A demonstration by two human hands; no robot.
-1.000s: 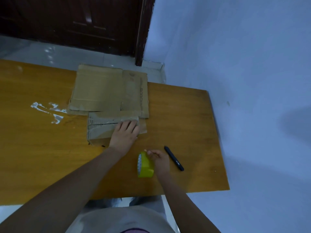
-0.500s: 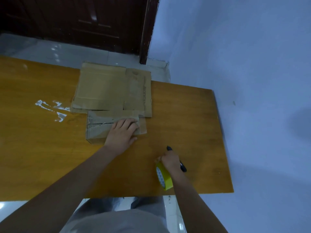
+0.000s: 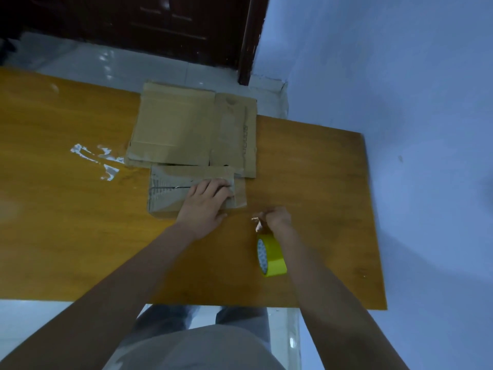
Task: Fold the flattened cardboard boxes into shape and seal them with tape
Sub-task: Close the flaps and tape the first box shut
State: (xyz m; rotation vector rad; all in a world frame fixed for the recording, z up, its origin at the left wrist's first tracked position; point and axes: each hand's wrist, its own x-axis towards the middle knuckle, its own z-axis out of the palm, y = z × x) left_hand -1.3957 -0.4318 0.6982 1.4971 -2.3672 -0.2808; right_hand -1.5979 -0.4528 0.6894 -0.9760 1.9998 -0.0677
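Observation:
A small flattened cardboard box [image 3: 165, 193] lies on the wooden table [image 3: 66, 222], just in front of a larger flattened cardboard box [image 3: 186, 129]. My left hand [image 3: 206, 202] rests flat on the small box's right part, fingers straight. My right hand [image 3: 274, 218] is to the right of it, low over the table with its fingers curled downward. It covers the spot where the black pen lay, and the pen itself is hidden. The yellow tape roll [image 3: 272, 256] stands on its edge beside my right wrist, free of the hand.
White tape scraps [image 3: 101, 161] stick to the table left of the boxes. The table's right edge [image 3: 373, 209] runs close to a blue wall. A dark door and a tiled floor lie beyond the far edge.
My right hand let go of the tape roll and moved forward over the pen, which is now out of sight. My left hand stayed on the small box.

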